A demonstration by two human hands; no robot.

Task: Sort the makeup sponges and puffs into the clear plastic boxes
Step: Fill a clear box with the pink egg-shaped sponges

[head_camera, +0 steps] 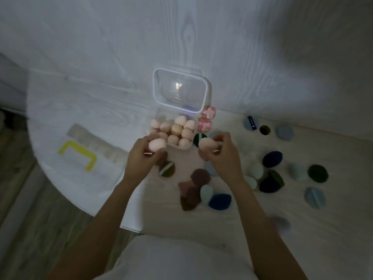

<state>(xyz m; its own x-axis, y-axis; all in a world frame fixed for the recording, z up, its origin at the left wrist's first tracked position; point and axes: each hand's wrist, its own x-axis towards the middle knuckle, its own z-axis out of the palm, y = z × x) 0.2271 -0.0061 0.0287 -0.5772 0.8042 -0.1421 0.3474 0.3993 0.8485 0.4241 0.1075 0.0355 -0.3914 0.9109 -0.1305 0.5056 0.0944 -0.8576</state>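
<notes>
A clear plastic box stands open on the table, its lid raised at the back, and holds several pale pink egg-shaped sponges. My left hand grips one pink sponge just in front of the box's left corner. My right hand holds another pink sponge by the box's right front corner. Dark brown sponges, blue sponges and mint sponges lie loose below my hands.
Two pink patterned sponges sit right of the box. Round puffs in blue, dark green and navy are scattered to the right. A flat clear tray with a yellow strip lies at left, near the table's rounded edge.
</notes>
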